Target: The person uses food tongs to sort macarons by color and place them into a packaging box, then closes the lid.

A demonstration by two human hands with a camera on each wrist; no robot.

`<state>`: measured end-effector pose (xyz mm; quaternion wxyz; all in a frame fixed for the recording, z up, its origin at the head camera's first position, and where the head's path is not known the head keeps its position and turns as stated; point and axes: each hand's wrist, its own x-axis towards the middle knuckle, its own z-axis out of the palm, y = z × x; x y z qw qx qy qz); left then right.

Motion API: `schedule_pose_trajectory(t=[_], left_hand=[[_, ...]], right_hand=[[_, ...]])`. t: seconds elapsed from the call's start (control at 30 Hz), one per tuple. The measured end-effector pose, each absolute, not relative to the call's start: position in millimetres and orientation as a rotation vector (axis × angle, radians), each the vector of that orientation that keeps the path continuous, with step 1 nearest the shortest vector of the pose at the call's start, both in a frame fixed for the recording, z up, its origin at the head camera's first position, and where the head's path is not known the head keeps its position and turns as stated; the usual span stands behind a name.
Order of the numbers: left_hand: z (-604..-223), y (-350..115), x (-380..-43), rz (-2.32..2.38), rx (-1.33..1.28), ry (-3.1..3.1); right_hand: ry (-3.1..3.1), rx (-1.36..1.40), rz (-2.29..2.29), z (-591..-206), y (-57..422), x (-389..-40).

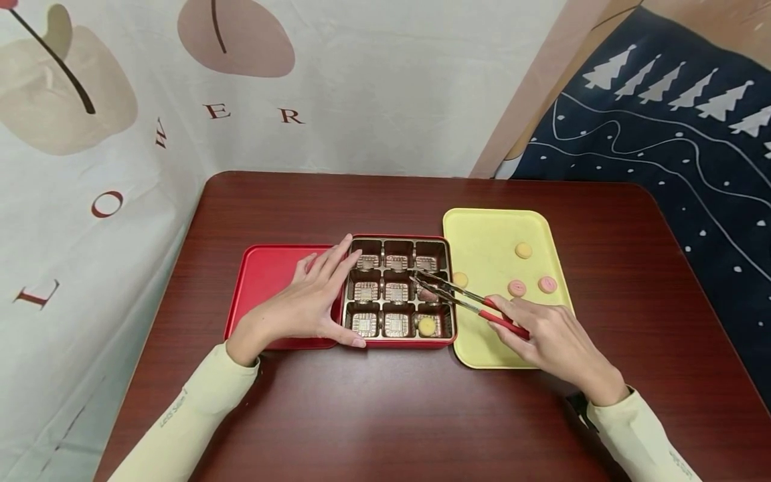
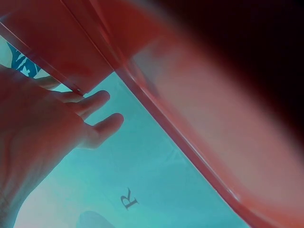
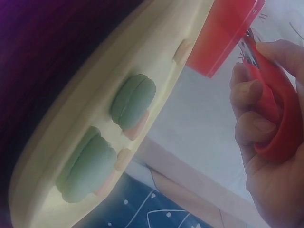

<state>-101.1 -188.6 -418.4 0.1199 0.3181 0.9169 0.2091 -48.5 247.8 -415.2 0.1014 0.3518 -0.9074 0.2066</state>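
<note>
A red box [image 1: 400, 345] with a dark, sectioned insert stands mid-table. My left hand [image 1: 307, 301] rests along its left side, fingers extended and spread, thumb at the front edge. In my right hand [image 1: 554, 335] I grip red-handled metal tongs [image 1: 506, 323]. Their tips reach into the right column's middle compartment, around a pink macaron [image 1: 428, 293]; whether they pinch it I cannot tell. A yellow macaron [image 1: 426, 327] lies in the front right compartment. In the right wrist view, curled fingers wrap the tong handles [image 3: 285, 114].
A yellow tray [image 1: 482, 234] right of the box bears pink macarons [image 1: 517, 288] and yellow macarons [image 1: 523, 250]. Green macarons [image 3: 135, 100] show on it in the right wrist view, hidden from the head view. Left of the box lies a red lid [image 1: 265, 268], partly under my left hand.
</note>
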Motion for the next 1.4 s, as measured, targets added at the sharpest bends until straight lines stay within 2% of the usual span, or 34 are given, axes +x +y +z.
schedule_pose_trajectory(t=[0.7,1.4], left_hand=[[-420,-191,-102,0.599,0.915,2.688],[-424,-188,-105,0.613,0.916,2.678]], right_hand=[[-2.577,0.969,0.616,-417,267,-39],[-2.568,0.706,0.514,-410,310,-10]])
